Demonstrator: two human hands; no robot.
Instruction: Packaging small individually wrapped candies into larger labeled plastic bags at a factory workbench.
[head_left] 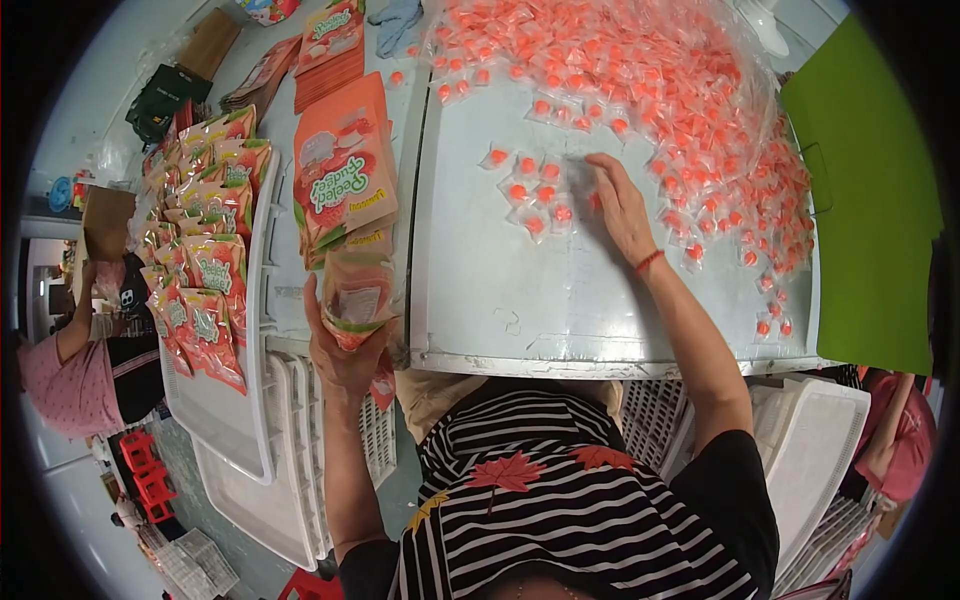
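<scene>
My left hand (343, 362) is closed around a clear-fronted candy pouch (362, 283) at the table's near left part. The pouch's mouth gapes toward me. Beyond it lies a stack of flat pink pouches (345, 165). My right hand (625, 210) hovers over the metal tabletop (500, 290) with its fingers stretched and slightly bent, palm side hidden. Left of those fingers is a small group of wrapped red candies (535, 193). One more candy shows partly beside the fingers.
A large heap of wrapped candies (690, 110) covers the far right. Filled pouches (210, 250) stand in a white tray (262, 400) at left. A green panel (870, 200) rises at right. White crates (800, 470) stand below the table. Other people (85, 385) are at both sides.
</scene>
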